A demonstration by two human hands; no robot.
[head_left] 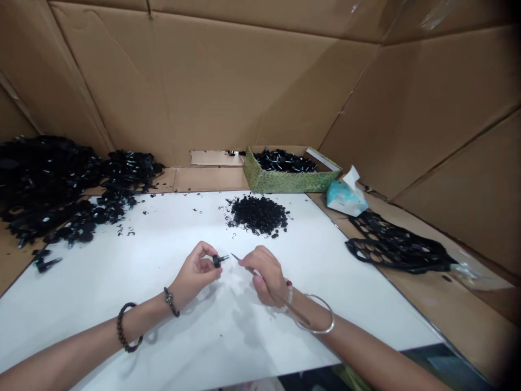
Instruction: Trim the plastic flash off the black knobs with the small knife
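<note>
My left hand (197, 274) pinches a small black plastic part (218, 260) with a shiny metal pin at its tip. My right hand (264, 274) grips a thin metal pick (240, 262), whose point is close to that part and may not quite touch it. The pick's long shank runs back past my right wrist. Both hands hover over a white board (163, 255). Beyond them lies a heap of tiny black rings (257, 215), with loose rings scattered around it.
A green patterned box (285, 182) of black parts stands at the back, with a tissue packet (345, 196) to its right. A large heap of black parts (44, 184) lies at left, black moulded runners (394, 244) lie at right, and cardboard walls (203, 81) surround the area.
</note>
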